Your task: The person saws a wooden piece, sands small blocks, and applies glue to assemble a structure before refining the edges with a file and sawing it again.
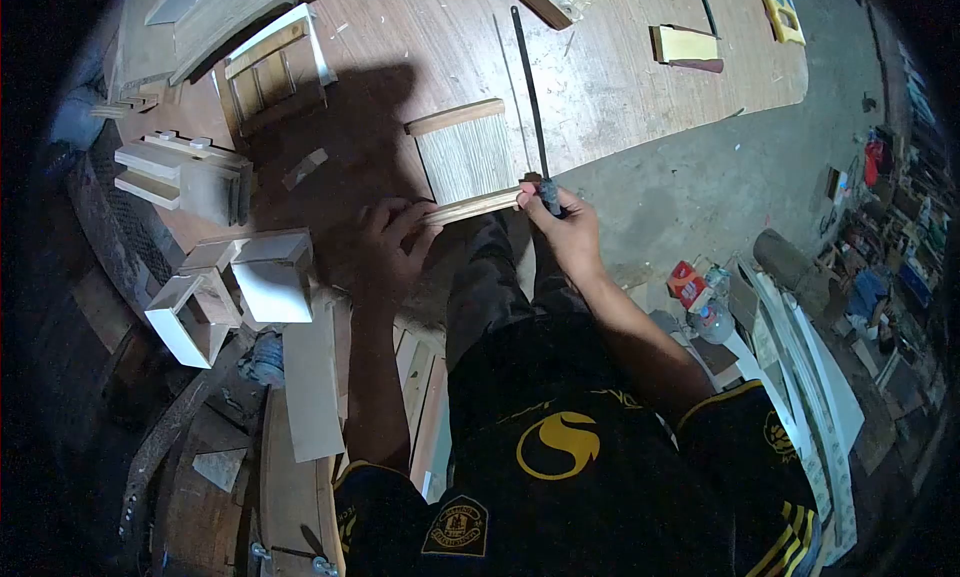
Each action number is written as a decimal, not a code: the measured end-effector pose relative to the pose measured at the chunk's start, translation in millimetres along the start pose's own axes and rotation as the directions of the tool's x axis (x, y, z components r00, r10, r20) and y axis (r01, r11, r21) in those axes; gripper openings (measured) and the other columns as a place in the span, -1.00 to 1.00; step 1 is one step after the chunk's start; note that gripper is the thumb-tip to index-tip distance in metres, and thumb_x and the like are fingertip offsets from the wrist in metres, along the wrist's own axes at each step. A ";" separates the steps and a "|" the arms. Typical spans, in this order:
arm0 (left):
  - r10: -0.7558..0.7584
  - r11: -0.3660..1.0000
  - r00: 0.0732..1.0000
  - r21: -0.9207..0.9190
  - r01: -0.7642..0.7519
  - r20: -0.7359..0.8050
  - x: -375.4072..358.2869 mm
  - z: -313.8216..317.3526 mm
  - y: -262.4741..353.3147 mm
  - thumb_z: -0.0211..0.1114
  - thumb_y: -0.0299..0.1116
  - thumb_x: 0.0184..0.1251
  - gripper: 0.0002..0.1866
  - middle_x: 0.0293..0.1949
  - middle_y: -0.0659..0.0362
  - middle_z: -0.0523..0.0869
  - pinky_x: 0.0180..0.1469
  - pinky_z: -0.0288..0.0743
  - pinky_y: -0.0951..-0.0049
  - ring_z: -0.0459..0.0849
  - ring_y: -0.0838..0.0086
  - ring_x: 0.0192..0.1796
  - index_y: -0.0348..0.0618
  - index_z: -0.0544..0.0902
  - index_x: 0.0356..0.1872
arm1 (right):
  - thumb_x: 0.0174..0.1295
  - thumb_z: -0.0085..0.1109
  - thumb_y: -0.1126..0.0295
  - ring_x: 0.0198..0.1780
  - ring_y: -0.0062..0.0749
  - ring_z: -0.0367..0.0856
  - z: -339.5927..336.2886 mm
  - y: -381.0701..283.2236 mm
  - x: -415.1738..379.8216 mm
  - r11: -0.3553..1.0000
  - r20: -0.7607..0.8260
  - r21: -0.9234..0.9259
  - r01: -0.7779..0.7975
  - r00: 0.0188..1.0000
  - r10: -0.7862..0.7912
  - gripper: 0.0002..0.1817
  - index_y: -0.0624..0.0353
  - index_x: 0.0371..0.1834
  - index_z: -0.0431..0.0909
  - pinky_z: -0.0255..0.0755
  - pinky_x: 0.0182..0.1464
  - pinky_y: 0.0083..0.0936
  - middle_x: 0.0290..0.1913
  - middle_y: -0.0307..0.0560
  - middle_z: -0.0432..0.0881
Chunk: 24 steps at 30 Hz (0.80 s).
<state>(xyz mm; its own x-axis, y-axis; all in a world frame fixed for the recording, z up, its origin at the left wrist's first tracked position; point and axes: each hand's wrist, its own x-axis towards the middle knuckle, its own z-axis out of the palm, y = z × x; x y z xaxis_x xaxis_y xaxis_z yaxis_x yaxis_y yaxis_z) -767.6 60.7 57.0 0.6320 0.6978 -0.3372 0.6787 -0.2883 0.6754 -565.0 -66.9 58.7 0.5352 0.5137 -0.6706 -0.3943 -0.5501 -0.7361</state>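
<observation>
In front of me is a small panel (465, 157) with a grey wood-grain face and pale wood strips along its far and near edges. The near strip (472, 209) lies between my hands. My left hand (393, 239), mostly in shadow, has its fingers bent round the strip's left end. My right hand (570, 232) is closed at the right end, thumb and finger against the wood. Within that same hand is the dark handle of a long thin black file-like tool (532, 92), pointing away over the table.
The table (620, 107) carries a slatted wooden frame (270, 77), a yellow block (688, 44) and a yellow-handled saw (782, 12). White-faced boxes (272, 277) stand at the left. A bottle (712, 322) and long panels (800, 377) are at the right.
</observation>
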 end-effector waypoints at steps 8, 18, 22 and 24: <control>-0.036 0.996 0.998 -0.085 0.041 0.060 6.9 -7.1 5.0 0.42 -0.33 0.16 -0.68 -0.03 0.09 0.59 0.00 0.56 0.25 0.66 0.26 -0.05 0.03 0.66 -0.02 | 0.22 0.33 0.41 -0.21 -0.73 0.55 -1.4 3.9 2.3 0.999 -0.005 -0.044 -0.008 1.000 0.007 -0.78 0.29 -0.12 0.68 0.46 -0.10 -0.70 -0.26 -0.31 0.68; 0.016 0.997 0.985 0.065 -0.028 0.173 21.6 -21.7 9.3 0.40 -0.21 0.13 -0.71 -0.20 0.16 0.66 0.09 0.39 0.21 0.56 0.20 -0.05 0.05 0.68 -0.10 | 0.21 0.34 0.43 -0.22 -0.68 0.58 -0.2 -10.4 0.2 0.996 0.006 0.011 -0.087 0.996 0.087 -0.79 0.30 -0.14 0.68 0.45 -0.09 -0.69 -0.28 -0.26 0.68; -0.047 0.999 0.982 0.015 0.045 0.183 20.9 -22.9 15.2 0.39 -0.23 0.15 -0.71 -0.20 0.13 0.65 0.01 0.47 0.22 0.60 0.22 -0.08 0.02 0.67 -0.09 | 0.20 0.34 0.44 -0.22 -0.68 0.58 -2.2 -4.1 0.8 0.994 0.019 0.042 -0.104 0.994 0.104 -0.79 0.30 -0.13 0.68 0.45 -0.08 -0.70 -0.27 -0.27 0.68; -0.088 0.994 0.978 -0.045 0.098 0.189 16.5 -23.1 22.0 0.41 -0.25 0.14 -0.69 -0.18 0.11 0.67 0.02 0.49 0.22 0.63 0.21 -0.06 -0.01 0.66 -0.07 | 0.21 0.34 0.45 -0.21 -0.70 0.56 -3.2 -2.8 -1.1 0.995 0.011 0.046 -0.092 0.996 0.092 -0.80 0.27 -0.12 0.68 0.44 -0.07 -0.70 -0.25 -0.30 0.68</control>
<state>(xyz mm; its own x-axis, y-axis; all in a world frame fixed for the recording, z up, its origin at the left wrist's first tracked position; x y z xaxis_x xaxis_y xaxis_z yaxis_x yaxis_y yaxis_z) -750.9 81.0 81.5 0.6289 0.5839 -0.5134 0.7202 -0.1886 0.6676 -562.0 -68.0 61.8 0.4884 0.4682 -0.7364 -0.4762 -0.5642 -0.6745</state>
